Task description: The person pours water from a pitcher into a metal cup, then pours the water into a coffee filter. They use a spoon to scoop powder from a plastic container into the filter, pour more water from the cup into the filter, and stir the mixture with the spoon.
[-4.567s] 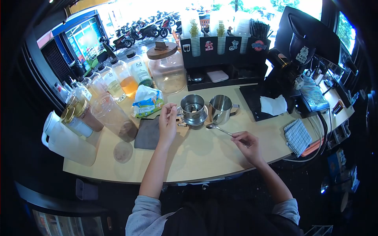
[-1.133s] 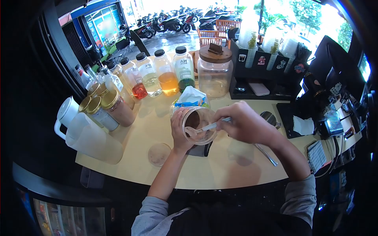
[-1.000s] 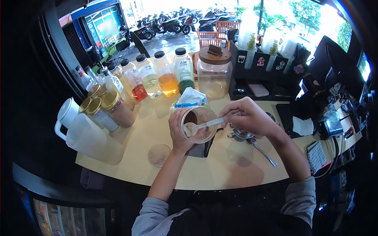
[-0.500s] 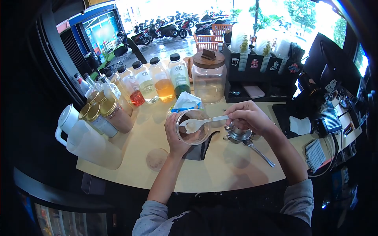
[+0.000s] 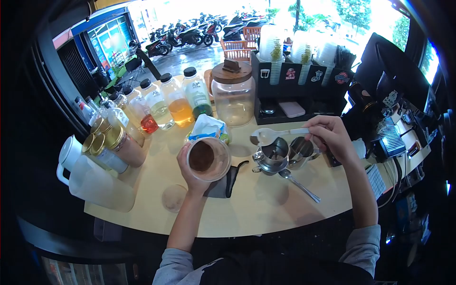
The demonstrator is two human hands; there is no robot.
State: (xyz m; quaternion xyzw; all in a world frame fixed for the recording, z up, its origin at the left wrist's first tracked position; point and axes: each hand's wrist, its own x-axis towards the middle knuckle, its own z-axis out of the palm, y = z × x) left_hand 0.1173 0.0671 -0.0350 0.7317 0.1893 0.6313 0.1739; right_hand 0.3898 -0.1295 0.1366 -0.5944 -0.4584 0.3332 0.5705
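My left hand (image 5: 189,178) is wrapped round a clear plastic tub (image 5: 222,164), tilted so the brown powder (image 5: 202,156) inside shows. Between the fingers of my right hand (image 5: 335,135) is the handle of a white plastic spoon (image 5: 285,133). Its bowl, with some brown powder in it, hangs over the rim area of a shiny metal cup (image 5: 271,164). A second metal cup (image 5: 300,151) stands close behind, below my right hand. On the counter in front of the cups lies a metal spoon (image 5: 304,187). A round translucent lid (image 5: 175,198) rests left of my left forearm.
A dark grey cloth (image 5: 221,188) and a white-and-blue packet (image 5: 207,127) lie near the tub. Several bottles (image 5: 180,107), gold-lidded jars (image 5: 116,147) and a plastic pitcher (image 5: 102,183) line the left. Behind are a wooden-lidded jar (image 5: 232,102) and a black cup holder (image 5: 297,88).
The white spoon has come out of the tub and moved right, over the metal cup. The tub has stayed in my left hand. The whole view has shifted a little.
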